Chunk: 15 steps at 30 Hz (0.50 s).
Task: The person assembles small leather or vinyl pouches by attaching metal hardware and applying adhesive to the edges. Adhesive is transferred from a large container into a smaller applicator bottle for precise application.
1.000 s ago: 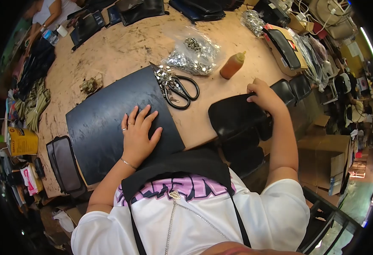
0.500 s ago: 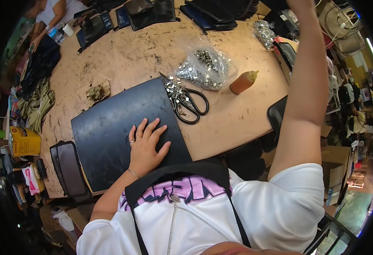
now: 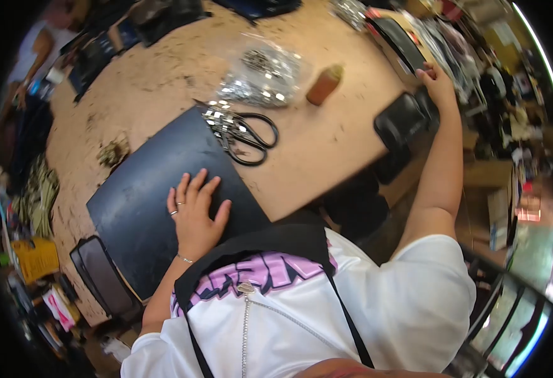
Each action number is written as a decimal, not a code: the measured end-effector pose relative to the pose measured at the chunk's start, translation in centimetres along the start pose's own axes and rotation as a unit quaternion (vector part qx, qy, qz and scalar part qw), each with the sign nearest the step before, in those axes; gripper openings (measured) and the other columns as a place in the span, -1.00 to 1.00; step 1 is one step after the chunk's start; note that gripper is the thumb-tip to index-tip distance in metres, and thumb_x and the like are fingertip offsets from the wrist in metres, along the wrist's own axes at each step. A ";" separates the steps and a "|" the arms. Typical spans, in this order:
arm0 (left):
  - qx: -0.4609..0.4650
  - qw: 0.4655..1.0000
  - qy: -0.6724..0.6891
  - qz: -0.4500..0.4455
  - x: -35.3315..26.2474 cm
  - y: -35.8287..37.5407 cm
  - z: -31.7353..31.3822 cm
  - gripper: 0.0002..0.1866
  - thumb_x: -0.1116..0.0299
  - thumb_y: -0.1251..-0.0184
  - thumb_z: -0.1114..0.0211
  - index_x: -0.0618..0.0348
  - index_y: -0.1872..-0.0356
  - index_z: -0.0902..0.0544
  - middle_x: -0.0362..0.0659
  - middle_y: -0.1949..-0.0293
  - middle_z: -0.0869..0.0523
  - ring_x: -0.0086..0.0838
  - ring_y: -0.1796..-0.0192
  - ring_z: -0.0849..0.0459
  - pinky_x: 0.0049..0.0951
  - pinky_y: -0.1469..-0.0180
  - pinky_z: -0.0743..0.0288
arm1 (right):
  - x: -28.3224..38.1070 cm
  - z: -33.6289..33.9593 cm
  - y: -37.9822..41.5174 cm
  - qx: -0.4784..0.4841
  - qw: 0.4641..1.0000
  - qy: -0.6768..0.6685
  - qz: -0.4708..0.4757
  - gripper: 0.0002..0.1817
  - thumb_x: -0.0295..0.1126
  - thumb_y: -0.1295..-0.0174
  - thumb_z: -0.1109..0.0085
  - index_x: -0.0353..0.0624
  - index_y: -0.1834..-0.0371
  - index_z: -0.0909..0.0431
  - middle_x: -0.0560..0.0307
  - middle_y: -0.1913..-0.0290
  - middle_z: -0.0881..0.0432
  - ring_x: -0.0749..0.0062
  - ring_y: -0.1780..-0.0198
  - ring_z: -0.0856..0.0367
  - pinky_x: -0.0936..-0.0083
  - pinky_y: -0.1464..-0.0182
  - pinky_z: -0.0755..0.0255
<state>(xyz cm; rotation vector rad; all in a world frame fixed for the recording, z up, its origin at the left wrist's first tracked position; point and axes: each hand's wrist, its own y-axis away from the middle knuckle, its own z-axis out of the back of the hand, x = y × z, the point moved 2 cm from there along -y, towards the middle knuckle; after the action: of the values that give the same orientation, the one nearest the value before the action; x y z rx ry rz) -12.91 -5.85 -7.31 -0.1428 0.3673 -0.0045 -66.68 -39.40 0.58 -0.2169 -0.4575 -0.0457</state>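
Clock: read from the centre of the view, 12 at its top.
Left hand: at 9 o'clock (image 3: pixel 194 217), palm down on the dark sheet (image 3: pixel 131 201), fingers open and spread.
Dark sheet: at 9 o'clock, flat on the table (image 3: pixel 314 154); its upper corner meets small metal parts (image 3: pixel 219 120) and scissors (image 3: pixel 275 133).
Right hand: at 2 o'clock (image 3: pixel 439 88), fingers bent, at the near end of a black case (image 3: pixel 397 39) lying on a box (image 3: pixel 397 65); motion blur leaves it uncertain whether they grip anything.
Black pieces: at 2 o'clock (image 3: pixel 399 120), near the table edge, beside the right forearm.
Risk, right side: a low forearm sweep could catch the black pieces and drag them off the edge, or tip the upright bottle (image 3: pixel 325 85) at 1 o'clock.
Risk, left side: a sideways push on the sheet could scatter the parts and shift the scissors.
Writing: purple shirt lettering (image 3: pixel 281 272) at 6 o'clock, partly covered and not readable whole; the yellow container (image 3: pixel 35 258) at 8 o'clock bears print too blurred to read. No brand is legible.
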 end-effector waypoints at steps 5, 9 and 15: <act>0.004 1.000 -0.011 -0.013 -0.1 0.1 -0.5 -0.48 0.22 -0.26 -0.40 -0.08 -0.28 -0.58 -0.21 -0.44 -0.46 -0.12 -0.56 -0.23 0.02 -0.56 0.12 | -9.3 -0.9 12.5 -0.055 0.933 -0.151 -0.322 -0.23 0.08 -0.18 -0.44 -0.16 -0.33 -0.45 -0.02 -0.17 -0.60 0.09 -0.03 -0.67 0.11 -0.03 -0.63; 0.000 1.000 -0.027 -0.013 -0.2 0.2 -0.6 -0.48 0.23 -0.27 -0.39 -0.09 -0.28 -0.58 -0.22 -0.44 -0.46 -0.13 -0.56 -0.22 0.03 -0.56 0.12 | -8.1 -5.4 18.1 0.033 0.814 -0.416 -0.404 -0.22 0.10 -0.22 -0.41 -0.09 -0.38 -0.36 0.03 -0.16 -0.55 0.10 -0.03 -0.64 0.05 -0.01 -0.62; -0.006 0.999 -0.025 -0.022 -0.1 0.3 -0.5 -0.48 0.22 -0.28 -0.39 -0.08 -0.28 -0.58 -0.21 -0.44 -0.46 -0.12 -0.56 -0.23 0.04 -0.56 0.11 | -3.0 -7.6 17.5 -0.142 0.808 -0.530 -0.213 -0.37 -0.56 -0.22 -0.23 -0.21 -0.40 -0.30 0.04 -0.12 -0.59 0.37 -0.08 -0.61 0.39 -0.14 -0.51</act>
<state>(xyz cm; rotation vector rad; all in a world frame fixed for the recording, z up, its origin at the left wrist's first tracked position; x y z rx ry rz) -13.22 -5.60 -7.79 -0.1627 0.3149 -0.0414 -64.50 -24.00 -10.85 -0.4288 -1.6311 -0.4540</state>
